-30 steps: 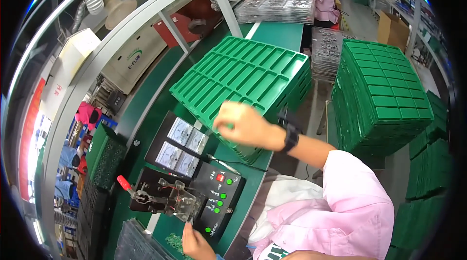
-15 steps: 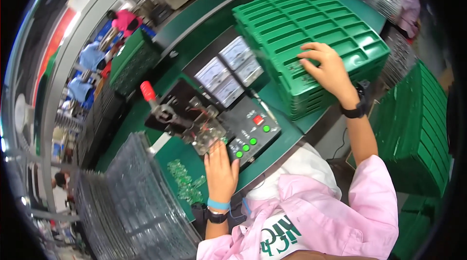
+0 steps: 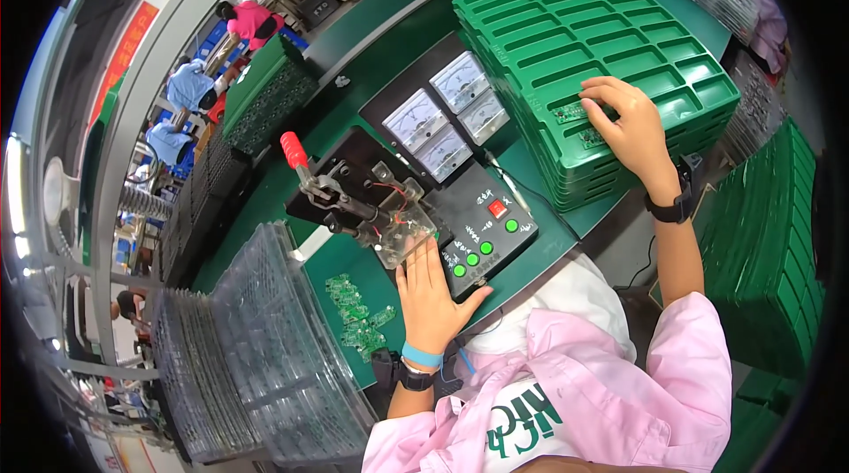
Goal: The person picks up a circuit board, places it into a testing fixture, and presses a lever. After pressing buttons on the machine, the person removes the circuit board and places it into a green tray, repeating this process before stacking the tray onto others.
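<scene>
My left hand lies palm down with its fingers stretched out. Its fingertips reach the clear plate of a clamp fixture with a red handle. Whatever is under those fingertips is hidden. Over the top green tray of a stack, my right hand hovers with bent fingers, thumb and fingertips a little apart. A small green circuit board lies in a tray pocket beside its thumb, and another board is partly beneath the hand.
Loose circuit boards are piled left of my left hand. A black control box with green buttons and analog meters stand between my hands. Stacked clear trays fill the left; more green trays stand at the right.
The whole view has shifted, so the bench sits further right. My left thumb has spread away from the fingers. My right hand remains over the same part of the green tray.
</scene>
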Tool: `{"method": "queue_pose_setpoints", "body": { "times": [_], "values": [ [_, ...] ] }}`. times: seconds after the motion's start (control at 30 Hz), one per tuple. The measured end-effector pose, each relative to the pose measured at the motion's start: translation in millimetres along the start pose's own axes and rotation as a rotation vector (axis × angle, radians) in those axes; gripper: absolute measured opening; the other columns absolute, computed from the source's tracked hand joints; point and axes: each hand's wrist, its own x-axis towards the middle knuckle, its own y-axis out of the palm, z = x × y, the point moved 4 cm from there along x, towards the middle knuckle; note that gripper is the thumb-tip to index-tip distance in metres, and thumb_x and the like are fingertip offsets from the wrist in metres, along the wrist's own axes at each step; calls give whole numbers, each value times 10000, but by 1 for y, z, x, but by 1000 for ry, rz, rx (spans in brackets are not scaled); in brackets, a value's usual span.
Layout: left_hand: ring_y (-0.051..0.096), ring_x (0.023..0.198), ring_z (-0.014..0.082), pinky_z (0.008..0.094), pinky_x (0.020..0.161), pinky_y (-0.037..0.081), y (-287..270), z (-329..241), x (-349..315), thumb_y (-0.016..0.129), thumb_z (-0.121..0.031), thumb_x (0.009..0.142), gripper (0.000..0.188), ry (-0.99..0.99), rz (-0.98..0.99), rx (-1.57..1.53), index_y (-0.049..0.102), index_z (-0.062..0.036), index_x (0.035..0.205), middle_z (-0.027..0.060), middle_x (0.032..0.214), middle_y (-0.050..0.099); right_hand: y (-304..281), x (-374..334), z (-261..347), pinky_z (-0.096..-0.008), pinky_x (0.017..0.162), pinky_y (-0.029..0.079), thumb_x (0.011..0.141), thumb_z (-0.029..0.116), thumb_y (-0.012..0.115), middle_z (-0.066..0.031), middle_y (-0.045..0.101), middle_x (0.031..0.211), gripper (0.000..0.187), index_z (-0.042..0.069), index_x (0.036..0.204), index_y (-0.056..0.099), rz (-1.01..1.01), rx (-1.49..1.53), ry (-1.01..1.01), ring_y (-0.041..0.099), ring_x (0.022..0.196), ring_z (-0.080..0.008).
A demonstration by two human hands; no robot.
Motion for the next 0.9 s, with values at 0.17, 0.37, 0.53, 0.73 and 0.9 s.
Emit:
{"method": "queue_pose_setpoints", "body": {
  "times": [0.17, 0.37, 0.53, 0.73, 0.9],
  "values": [
    [362, 1354, 377, 533, 1106, 251, -6, -6, 3, 721, -468, 782, 870, -100, -22, 9, 378, 28, 1409, 219, 1426, 418, -1, 1, 0, -350, 816, 496, 872, 99, 619, -121, 685, 1017, 129, -7, 925, 668, -75, 1, -76, 645, 929, -298],
    [393, 1334, 401, 546, 1114, 241, -104, -10, 48, 697, -229, 810, 587, 87, -692, -100, 510, -49, 1337, 231, 1437, 411, -6, -1, -1, -356, 838, 491, 862, 54, 623, -136, 677, 1025, 124, -12, 957, 669, -140, 30, -149, 635, 956, -304],
    [422, 1289, 439, 552, 1103, 250, -115, 45, 97, 710, -153, 760, 543, -132, -697, -652, 539, -43, 1264, 235, 1398, 441, -13, -4, 17, -395, 874, 478, 855, 9, 609, -136, 667, 1071, 202, 5, 1050, 662, 3, 89, -344, 617, 1004, -305],
    [530, 1165, 424, 494, 980, 440, -47, 12, -3, 726, -65, 727, 355, 248, -737, -380, 651, -35, 1073, 188, 1303, 520, -7, -29, 45, -434, 946, 457, 804, -35, 622, -131, 653, 1147, 329, 10, 1131, 636, 21, -1, -470, 601, 1068, -336],
    [501, 1195, 415, 467, 977, 441, -9, 56, -24, 726, -51, 736, 402, -68, -619, -409, 634, -36, 1128, 173, 1306, 524, 49, -88, 99, -492, 1043, 385, 735, 93, 727, -145, 595, 1276, 511, 36, 1224, 588, 328, 193, -637, 531, 1217, -356]
  ]
}}
